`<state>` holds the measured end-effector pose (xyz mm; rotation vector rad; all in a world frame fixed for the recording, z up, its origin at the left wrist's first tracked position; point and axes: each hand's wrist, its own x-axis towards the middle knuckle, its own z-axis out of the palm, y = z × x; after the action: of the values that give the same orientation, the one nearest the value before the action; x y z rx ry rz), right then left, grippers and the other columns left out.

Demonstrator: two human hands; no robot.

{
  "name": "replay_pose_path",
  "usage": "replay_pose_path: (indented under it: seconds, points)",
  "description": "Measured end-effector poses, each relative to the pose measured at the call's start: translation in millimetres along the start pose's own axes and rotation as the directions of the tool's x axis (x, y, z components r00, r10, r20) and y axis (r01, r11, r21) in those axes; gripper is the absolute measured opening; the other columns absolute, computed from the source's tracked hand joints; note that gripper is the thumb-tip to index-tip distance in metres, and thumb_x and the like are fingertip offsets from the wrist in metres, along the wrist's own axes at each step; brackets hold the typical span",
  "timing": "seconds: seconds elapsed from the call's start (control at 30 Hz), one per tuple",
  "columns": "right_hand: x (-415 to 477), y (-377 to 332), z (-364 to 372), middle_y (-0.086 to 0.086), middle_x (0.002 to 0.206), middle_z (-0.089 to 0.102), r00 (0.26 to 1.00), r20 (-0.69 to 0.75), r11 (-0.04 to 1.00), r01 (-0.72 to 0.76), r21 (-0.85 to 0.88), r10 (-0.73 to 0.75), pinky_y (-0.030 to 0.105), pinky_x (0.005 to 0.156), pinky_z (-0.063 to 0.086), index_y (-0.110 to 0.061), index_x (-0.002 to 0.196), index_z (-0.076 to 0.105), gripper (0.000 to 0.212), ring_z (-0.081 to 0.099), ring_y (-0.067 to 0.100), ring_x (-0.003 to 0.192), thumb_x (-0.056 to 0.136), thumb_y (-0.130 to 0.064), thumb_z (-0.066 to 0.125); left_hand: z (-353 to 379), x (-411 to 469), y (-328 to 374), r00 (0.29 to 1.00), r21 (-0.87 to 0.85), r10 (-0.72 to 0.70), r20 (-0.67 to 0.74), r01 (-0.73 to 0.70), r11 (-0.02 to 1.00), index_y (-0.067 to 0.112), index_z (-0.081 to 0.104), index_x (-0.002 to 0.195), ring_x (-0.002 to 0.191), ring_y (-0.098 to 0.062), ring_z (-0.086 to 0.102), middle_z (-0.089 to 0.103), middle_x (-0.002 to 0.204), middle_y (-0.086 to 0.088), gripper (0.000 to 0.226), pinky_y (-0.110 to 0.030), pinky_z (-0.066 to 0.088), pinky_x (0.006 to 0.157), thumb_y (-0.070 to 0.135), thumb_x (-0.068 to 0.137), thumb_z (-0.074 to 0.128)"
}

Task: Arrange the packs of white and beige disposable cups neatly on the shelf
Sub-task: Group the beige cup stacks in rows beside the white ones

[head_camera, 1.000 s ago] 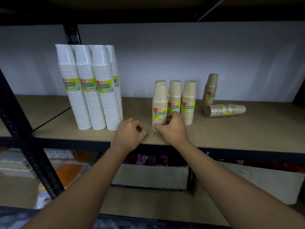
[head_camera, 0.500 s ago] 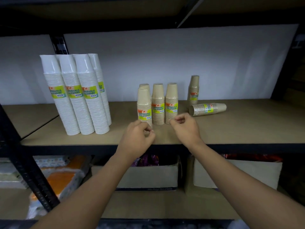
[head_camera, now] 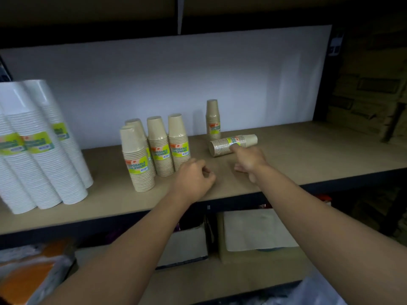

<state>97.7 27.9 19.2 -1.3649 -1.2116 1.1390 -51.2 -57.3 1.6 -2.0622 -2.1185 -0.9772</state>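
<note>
White packs (head_camera: 39, 150) stand far L on shelf (head_camera: 308, 155); four beige packs (head_camera: 154, 150) upright mid-shelf. L hand (head_camera: 193, 179) sits just beside them, fingers loosely curled, holding nothing. Further R, lone beige pack (head_camera: 213, 119) stands at back w/ fallen pack (head_camera: 233, 144) lying in front. R hand (head_camera: 248, 161) touches it w/ one fingertip, no grasp yet. Prob. light, slippery wrap, crushable: take round the middle, nr label.

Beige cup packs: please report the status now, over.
Left hand loosely curled, empty. Right hand has one finger on the lying beige pack. Five upright beige packs stand nearby. Nothing blocks the lying one.
</note>
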Motion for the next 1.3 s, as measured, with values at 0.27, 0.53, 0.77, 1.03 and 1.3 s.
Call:
replay_pose_path:
  seconds: [0.27,0.53,0.77,1.03,1.3]
  points:
    - [42.8,-23.2,25.6,0.006,0.096,0.048,0.993,-0.057,0.950,-0.119,-0.289,0.107,0.045,0.074,0.062,-0.008,0.129,0.033,0.063,0.063,0.028,0.064,0.087,-0.048,0.058,18.4,17.9,-8.1,0.998,0.017,0.066,0.003,-0.067,0.998,0.013,0.071,0.087,0.093,-0.025,0.059,0.062,0.092,-0.006,0.020,-0.032,0.045,0.083,0.031,0.082,0.064]
    - [62.0,-25.1,38.9,0.009,0.118,0.050,0.999,-0.031,0.851,-0.048,-0.523,0.038,0.044,0.092,0.055,-0.012,0.129,0.052,0.063,0.064,0.030,0.099,0.087,-0.059,0.046,22.8,20.3,-15.0,0.995,-0.009,0.097,-0.029,-0.098,0.995,0.015,0.071,0.084,0.092,-0.022,0.057,0.062,0.092,-0.005,0.018,-0.030,0.042,0.084,0.032,0.082,0.065]
    - [54.7,-18.0,36.5,0.001,0.082,0.051,0.990,-0.128,0.983,-0.076,-0.168,0.054,0.040,0.062,0.063,-0.010,0.107,0.035,0.064,0.061,0.020,0.065,0.075,-0.054,0.069,23.1,18.5,-14.5,0.995,-0.016,0.091,-0.033,-0.092,0.996,0.015,0.070,0.085,0.093,-0.021,0.056,0.063,0.092,-0.003,0.017,-0.029,0.041,0.082,0.031,0.083,0.065]
    - [23.3,-4.9,29.4,0.003,0.110,0.060,0.958,-0.143,0.966,0.234,-0.107,-0.248,0.039,0.078,0.054,-0.029,0.122,0.031,0.073,0.064,0.025,0.091,0.068,-0.043,0.077,15.9,4.5,-14.1,0.996,-0.042,0.081,-0.027,-0.082,0.996,0.016,0.069,0.083,0.087,-0.016,0.057,0.060,0.088,0.001,0.014,-0.025,0.040,0.075,0.029,0.081,0.065]
    - [-34.0,1.0,35.0,0.002,0.122,0.052,0.872,-0.009,0.872,0.488,-0.042,-0.489,0.038,0.084,0.054,-0.029,0.128,0.035,0.073,0.062,0.014,0.095,0.067,-0.027,0.075,-18.2,-32.3,-32.1,0.989,-0.056,0.119,-0.085,-0.124,0.991,0.019,0.068,0.082,0.083,-0.012,0.057,0.062,0.085,0.004,0.012,-0.028,0.045,0.078,0.029,0.082,0.062]
